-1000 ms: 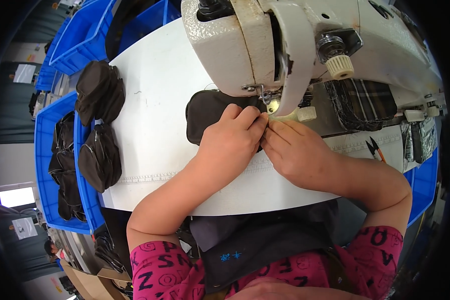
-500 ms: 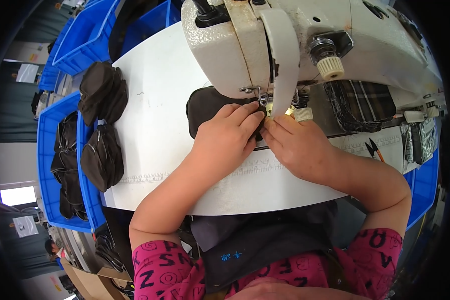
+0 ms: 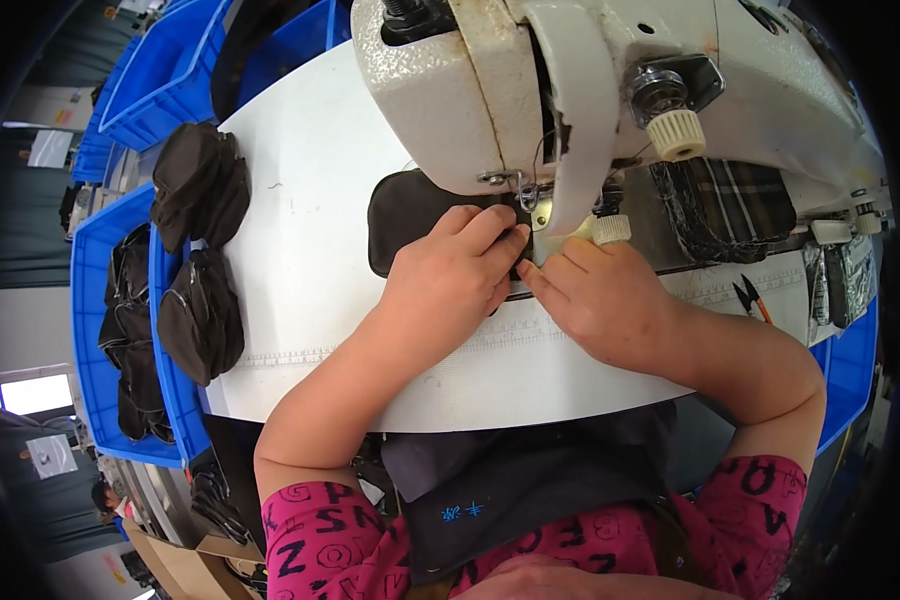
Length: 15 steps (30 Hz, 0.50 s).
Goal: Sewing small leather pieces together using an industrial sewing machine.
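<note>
Pressing a flat dark brown fabric piece down on the white sewing desk, both hands are working right under the head of the worn cream-coloured industrial sewing machine. The left hand is lying palm-down on the fabric piece, fingers curled loosely and pushing its right edge toward the needle area; it is pinning rather than gripping. The right hand is sitting just beside it on the desk, fingertips pinched together at the fabric edge next to the metal presser foot; whether it is actually pinching cloth I cannot tell, the fingers are hiding it. The fabric piece is lying near the desk's far edge, mostly to the left of the needle, its right end under the machine head.

Progress, as a judgement: the piece is sitting at the foot and being lined up, so feeding looks begun or about to begin; most of the piece is showing left of the needle and no stitch line is readable on it. Two stacks of similar dark brown fabric pieces are sitting at the desk's left edge, and more are lying in the blue plastic bin beyond that edge; which are finished and which are waiting cannot be told. Small orange-handled thread snips are lying near the desk's right edge, well apart from the hands.
</note>
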Motion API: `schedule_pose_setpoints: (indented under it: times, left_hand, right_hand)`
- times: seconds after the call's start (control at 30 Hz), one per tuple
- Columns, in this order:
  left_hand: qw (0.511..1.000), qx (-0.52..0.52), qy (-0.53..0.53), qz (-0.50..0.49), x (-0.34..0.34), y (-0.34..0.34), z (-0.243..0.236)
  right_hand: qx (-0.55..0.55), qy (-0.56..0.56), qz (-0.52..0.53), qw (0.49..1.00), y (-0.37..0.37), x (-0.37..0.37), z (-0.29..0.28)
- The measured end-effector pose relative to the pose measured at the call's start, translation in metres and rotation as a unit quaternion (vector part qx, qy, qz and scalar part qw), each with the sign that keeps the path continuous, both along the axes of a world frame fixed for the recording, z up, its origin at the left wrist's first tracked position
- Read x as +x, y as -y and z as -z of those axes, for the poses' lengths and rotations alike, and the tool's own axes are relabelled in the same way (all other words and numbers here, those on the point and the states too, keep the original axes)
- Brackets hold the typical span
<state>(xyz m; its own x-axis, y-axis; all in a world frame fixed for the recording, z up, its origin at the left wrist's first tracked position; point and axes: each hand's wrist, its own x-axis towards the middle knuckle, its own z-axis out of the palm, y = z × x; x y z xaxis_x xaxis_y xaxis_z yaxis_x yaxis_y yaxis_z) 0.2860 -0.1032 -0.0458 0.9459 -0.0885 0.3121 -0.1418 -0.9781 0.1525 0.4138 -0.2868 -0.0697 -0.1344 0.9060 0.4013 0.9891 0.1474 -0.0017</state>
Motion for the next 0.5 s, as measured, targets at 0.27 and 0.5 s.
schedule_pose_setpoints:
  times: [0.27, 0.5]
  left_hand:
    - [1.0, 0.001, 0.003, -0.022, 0.004, 0.0, 0.004]
    - [0.984, -0.173, -0.029, -0.013, 0.002, -0.025, 0.002]
  right_hand:
    - [-0.007, -0.028, 0.023, 0.999, -0.002, 0.003, 0.007]
    - [-0.005, -0.025, 0.038, 0.999, -0.005, 0.006, 0.007]
